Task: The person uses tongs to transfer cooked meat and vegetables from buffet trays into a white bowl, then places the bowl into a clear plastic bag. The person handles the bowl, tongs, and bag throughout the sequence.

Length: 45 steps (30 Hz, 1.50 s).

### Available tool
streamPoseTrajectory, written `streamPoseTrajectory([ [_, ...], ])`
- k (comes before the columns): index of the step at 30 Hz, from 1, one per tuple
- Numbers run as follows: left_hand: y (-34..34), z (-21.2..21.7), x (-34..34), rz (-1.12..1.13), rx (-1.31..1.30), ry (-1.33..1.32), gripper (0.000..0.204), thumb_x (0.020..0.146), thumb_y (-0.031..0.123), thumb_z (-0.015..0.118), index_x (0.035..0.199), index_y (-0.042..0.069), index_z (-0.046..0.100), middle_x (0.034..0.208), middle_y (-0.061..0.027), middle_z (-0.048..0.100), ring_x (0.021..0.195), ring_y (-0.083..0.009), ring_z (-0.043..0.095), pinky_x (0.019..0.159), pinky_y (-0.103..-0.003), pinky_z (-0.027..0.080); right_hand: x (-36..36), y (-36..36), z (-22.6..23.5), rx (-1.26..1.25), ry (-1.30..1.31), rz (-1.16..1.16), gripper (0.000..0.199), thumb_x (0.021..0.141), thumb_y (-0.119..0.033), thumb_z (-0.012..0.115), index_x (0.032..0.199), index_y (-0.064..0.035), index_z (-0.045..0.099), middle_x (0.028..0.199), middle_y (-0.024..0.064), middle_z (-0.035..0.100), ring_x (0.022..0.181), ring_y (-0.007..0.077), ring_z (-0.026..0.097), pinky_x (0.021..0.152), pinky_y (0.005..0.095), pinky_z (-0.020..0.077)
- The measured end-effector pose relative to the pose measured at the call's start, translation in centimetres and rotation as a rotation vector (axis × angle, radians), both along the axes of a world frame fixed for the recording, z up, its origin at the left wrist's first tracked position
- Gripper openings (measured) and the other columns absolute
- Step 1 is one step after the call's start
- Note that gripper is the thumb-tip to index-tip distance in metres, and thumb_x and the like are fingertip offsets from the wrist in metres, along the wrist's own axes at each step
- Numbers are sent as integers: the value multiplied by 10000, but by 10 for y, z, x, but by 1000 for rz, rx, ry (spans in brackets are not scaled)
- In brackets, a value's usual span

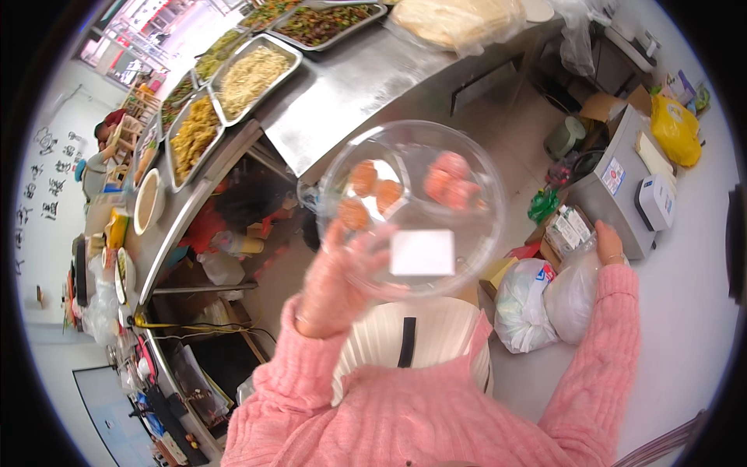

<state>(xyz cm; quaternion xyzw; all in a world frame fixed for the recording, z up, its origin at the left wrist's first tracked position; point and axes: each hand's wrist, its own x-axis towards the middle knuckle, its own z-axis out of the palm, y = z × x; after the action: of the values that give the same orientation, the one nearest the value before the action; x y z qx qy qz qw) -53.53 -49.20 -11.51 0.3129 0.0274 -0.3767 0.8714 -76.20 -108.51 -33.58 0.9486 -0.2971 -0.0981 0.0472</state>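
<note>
My left hand grips the near-left edge of a round clear plastic food container, lifted in front of my chest; hand and container are slightly blurred. Inside, one section holds brown round pieces, and another holds pinkish-red pieces. A white rectangular label shows at its near side. Far to the right, my right hand is at the top of a filled translucent plastic bag. Its fingers are mostly hidden, so whether they grip the bag is unclear.
Steel trays of cooked food, one with pale shreds, line the steel counter ahead and left. A white bowl stands at its left. Bagged flatbreads lie at the far end. A grey cabinet and another white bag are right.
</note>
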Motion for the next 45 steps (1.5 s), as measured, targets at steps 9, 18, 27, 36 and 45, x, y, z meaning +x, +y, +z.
streamPoseTrajectory([
  [9,35,13,130,79,548,-652,632,975,324,475,1551,127,303,1572,-40,363,1316,-207,431,870,-335,590,-32,-15,8,-57,-102,53,277,881,28,471,1116,-115,503,1057,163,675,1047,379,640,973,648,392],
  [18,38,-25,235,246,766,-412,373,1039,253,473,1322,12,500,1301,-112,571,1089,-233,619,812,-304,582,-24,-29,70,-206,-370,-5,264,864,23,512,1076,-134,492,925,122,690,959,358,658,972,626,366],
  [27,49,-43,258,208,698,-564,294,960,132,633,1187,-37,553,1043,-120,584,985,-272,634,823,-323,561,-30,-50,183,-106,-672,-152,115,898,-37,525,995,-99,533,932,202,666,935,455,611,768,487,481],
  [36,-13,24,88,631,682,-1034,527,987,274,595,1441,41,461,1400,-111,544,1289,-217,503,1061,-351,406,21,104,329,242,-831,159,173,884,-109,649,1013,-6,600,794,72,641,750,164,651,672,288,477],
  [45,-28,0,-87,-109,-29,-197,622,979,166,597,1514,69,293,1409,-186,496,1258,-327,533,1002,-433,483,104,270,289,819,-863,267,268,987,-204,596,838,15,642,660,0,594,547,83,556,542,228,406],
])
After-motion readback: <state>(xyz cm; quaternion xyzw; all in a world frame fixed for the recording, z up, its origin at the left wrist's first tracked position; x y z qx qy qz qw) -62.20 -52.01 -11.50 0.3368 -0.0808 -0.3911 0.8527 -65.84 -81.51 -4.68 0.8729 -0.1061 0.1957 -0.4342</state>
